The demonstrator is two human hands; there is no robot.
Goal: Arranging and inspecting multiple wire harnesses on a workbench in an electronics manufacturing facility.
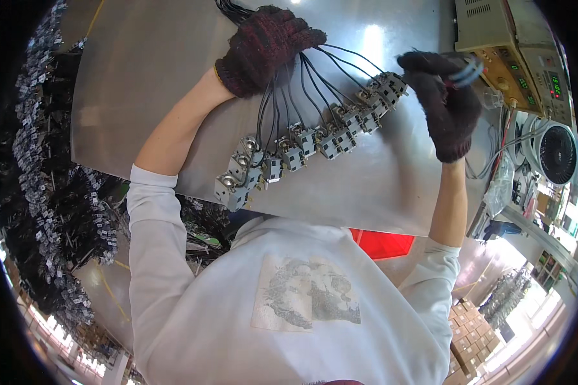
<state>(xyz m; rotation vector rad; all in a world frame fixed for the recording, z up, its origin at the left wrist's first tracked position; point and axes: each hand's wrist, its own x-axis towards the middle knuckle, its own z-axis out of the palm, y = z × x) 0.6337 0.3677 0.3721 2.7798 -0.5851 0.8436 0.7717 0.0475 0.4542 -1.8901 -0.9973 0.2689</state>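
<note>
Nearest the camera: the person's white long-sleeved top (212,327), with a grey printed panel (307,293) on the chest.
Worktop: a smooth grey metal table (353,199) under the hands; a red object (385,245) shows past its near edge.
Left side: a dense heap of black cables with silvery ends (38,160).
Right side: beige instruments (491,38) with lit green displays, a round black-and-white fan (555,154) and a clear plastic bag (499,186); farther down, stacked cardboard boxes (472,337).
In the way: the gloved left hand (270,48) hides a stretch of the black leads (305,61).
Connector row's axis: the grey metal connectors (331,147) run slantwise, from lower left near the table's near edge to upper right; round shiny parts show at the lower-left end.
Leads' direction: from the connectors they converge upward into the left hand, their other side emerging at its upper left.
Left hand: clamped on the gathered leads; the connectors lie on the table below it and to its right.
Right hand: the gloved right hand (440,106) is curled around a blurred bluish tool (469,72), just beside the row's upper-right end; whether they touch, I cannot tell.
</note>
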